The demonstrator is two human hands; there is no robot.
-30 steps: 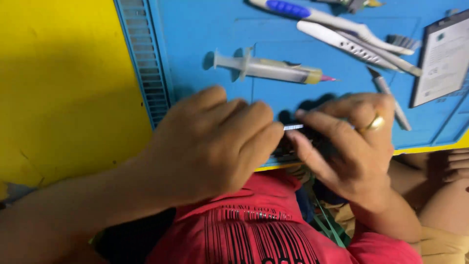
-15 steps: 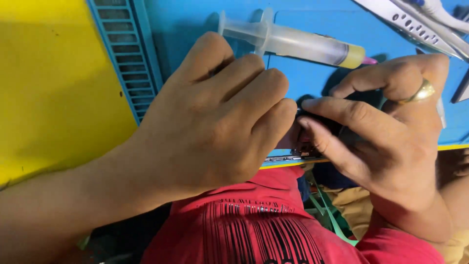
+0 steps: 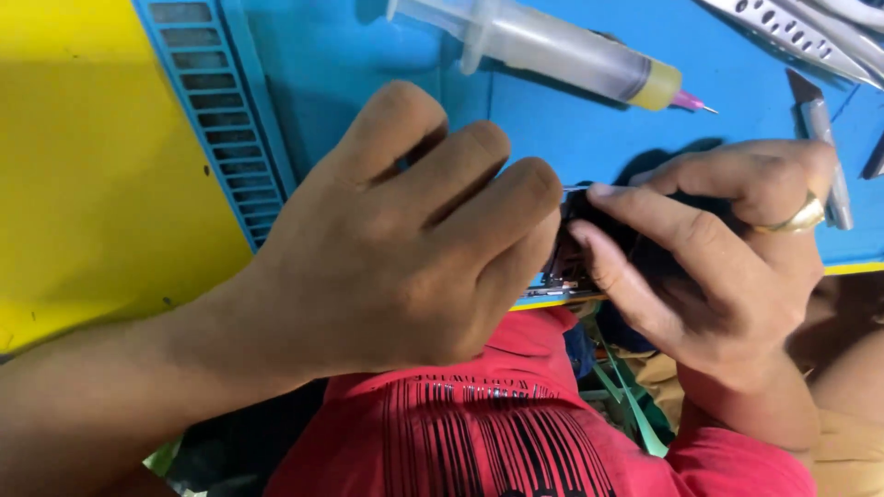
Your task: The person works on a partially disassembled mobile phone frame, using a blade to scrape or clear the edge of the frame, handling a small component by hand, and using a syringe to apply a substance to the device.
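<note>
My left hand (image 3: 405, 239) is curled over a small dark electronic device (image 3: 569, 262) at the near edge of a blue work mat (image 3: 571, 138). My right hand (image 3: 709, 248), with a gold ring on one finger, grips the same device from the right, its fingertips pressing on the dark top. Most of the device is hidden under both hands; only a narrow strip with small parts shows between them.
A clear syringe (image 3: 552, 51) with yellowish paste and a pink tip lies on the mat just beyond the hands. Metal tweezers (image 3: 792, 32) lie at the top right, a grey hand tool (image 3: 820, 138) beside my right hand. A yellow table (image 3: 92, 166) is on the left.
The view has drawn closer to the hands and shifted, so the syringe and tools sit higher in view. Both hands stay closed on the device at the mat's edge.
</note>
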